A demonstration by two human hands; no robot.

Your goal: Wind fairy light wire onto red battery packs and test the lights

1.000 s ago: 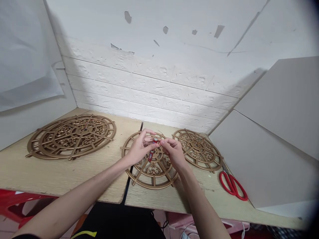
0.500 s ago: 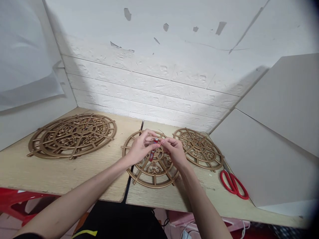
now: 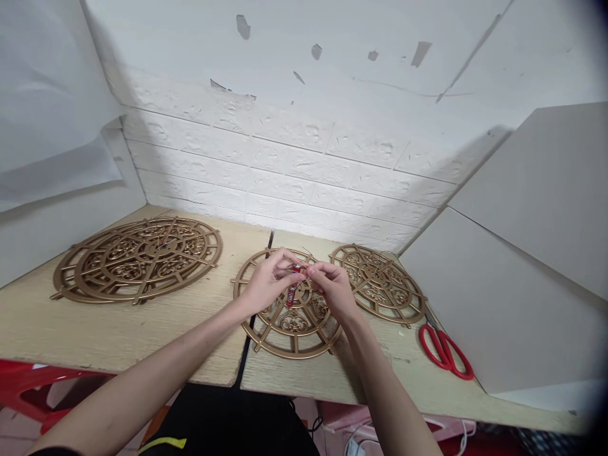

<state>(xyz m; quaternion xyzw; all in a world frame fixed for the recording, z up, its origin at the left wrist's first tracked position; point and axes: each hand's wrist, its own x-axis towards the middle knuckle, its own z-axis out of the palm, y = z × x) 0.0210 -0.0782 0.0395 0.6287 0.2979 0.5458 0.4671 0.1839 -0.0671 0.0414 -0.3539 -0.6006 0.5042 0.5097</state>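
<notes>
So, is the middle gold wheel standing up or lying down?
Lying down: the middle gold wheel is spread over the table, which shows through its gaps.

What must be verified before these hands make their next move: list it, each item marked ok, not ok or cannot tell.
1. Left hand has the small red cylinders at its fingertips: ok.
2. Right hand has something pinched at its fingertips: cannot tell, too small.
3. Middle gold disc lies beneath both hands: ok.
4. That disc sits wholly on one tabletop panel: not ok, it spans the dark gap.
5. Red-handled scissors are away from both hands: ok, beside the right gold disc.
</notes>
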